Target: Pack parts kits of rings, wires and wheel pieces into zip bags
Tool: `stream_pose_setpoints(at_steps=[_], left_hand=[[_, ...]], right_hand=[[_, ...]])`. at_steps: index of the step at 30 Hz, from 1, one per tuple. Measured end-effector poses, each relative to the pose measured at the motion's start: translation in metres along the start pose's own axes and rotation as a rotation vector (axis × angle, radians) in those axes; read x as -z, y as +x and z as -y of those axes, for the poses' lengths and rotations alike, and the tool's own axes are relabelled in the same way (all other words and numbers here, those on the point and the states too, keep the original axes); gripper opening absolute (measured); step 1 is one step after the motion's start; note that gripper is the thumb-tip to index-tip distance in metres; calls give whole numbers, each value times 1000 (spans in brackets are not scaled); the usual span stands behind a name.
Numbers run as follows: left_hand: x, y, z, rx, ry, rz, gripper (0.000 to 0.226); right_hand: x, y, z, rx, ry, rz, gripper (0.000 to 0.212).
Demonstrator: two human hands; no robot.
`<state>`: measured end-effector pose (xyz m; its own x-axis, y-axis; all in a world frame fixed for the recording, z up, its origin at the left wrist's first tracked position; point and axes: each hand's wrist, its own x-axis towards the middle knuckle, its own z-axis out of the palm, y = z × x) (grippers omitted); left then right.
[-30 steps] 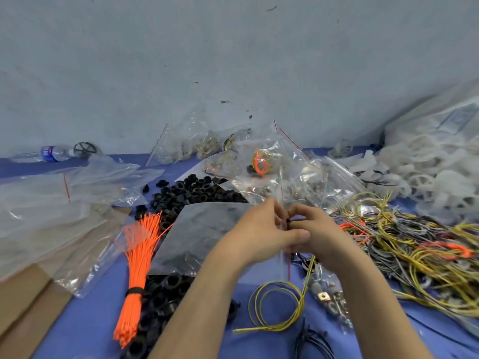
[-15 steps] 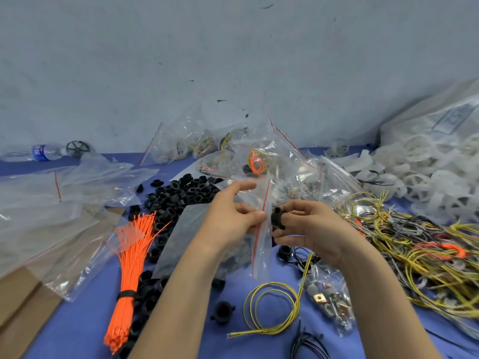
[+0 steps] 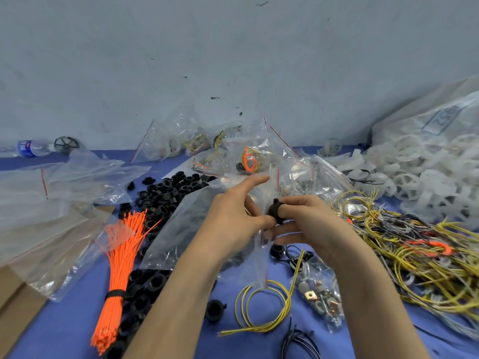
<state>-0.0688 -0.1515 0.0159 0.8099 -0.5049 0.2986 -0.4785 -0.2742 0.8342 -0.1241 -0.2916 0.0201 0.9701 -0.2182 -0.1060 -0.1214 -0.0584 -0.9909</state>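
1. Pinching a black ring (image 3: pixel 275 212) between thumb and forefinger, your right hand (image 3: pixel 313 225) hovers over the middle of the bench (image 3: pixel 64 330). The ring is matte moulded plastic with small lugs on its rim.
2. Your left hand (image 3: pixel 230 218) grips a clear zip bag (image 3: pixel 256 265), thumb against curled fingers and forefinger straight, pointing up. The hands are close together, with the ring right against the bag's film.
3. The bag is thin and glossy with a red zip line. It hangs down to just above a yellow wire coil (image 3: pixel 264 310). You cannot tell whether its mouth is open, because glare and your fingers hide it.
4. Left of your forearm lie a heap of black rings (image 3: pixel 168 190) and a stiff orange wire bundle (image 3: pixel 120 268) cinched by a black tie. A flat clear sheet covers part of the heap.
5. Along the right edge a wire tangle (image 3: pixel 414 252) of yellow and grey spreads out. Translucent white wheel pieces (image 3: pixel 414 177) are piled behind it, partly inside a large sack cut off by the frame.
6. At the back edge, the contents of the filled kit bags (image 3: pixel 233 156) are blurred by creased film.
7. A small hardware bag (image 3: pixel 321 299) holds metal bits that are too small to identify.
8. Bare blue cloth shows at the near edge, between the cardboard (image 3: pixel 15 312) and the orange bundle. Around your hands, everything is crowded.
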Motion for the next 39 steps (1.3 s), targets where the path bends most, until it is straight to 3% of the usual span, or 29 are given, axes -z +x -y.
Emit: stream_pose_setpoints(at_steps=[5,9,12,15,17,20,23,25,28,32,39], left_hand=[[22,-2,-6,-63,58,-19,51],[28,-9,-11,-16,302,271,44],[22,-10,-12,60,387,368,26],[15,-8,-11,74,371,279,17],[9,-5,-11,8,429,161,20],[0,-5,-15,-71,551,30,6],[-3,-6,-13,-106,636,13,22],[-1,-5,-14,-121,541,86,35],[4,-6,-18,-126,407,157,52],[9,-6,-18,-140,403,153,60],[25,-7,-19,-135,386,53,65]], right_hand=[[24,-1,-5,-37,-90,-180,21],[27,-2,-4,-25,-87,-228,14],[22,-1,-2,43,-10,-297,11],[19,-3,0,99,-9,-308,19],[19,-5,2,138,-161,-342,19],[15,-11,12,297,-279,-414,24],[7,-21,24,446,-153,-359,29],[2,-25,27,461,-174,-300,29],[1,-26,27,396,-336,-310,29],[3,-26,25,250,-595,-329,34],[11,-49,46,492,-323,-389,18]])
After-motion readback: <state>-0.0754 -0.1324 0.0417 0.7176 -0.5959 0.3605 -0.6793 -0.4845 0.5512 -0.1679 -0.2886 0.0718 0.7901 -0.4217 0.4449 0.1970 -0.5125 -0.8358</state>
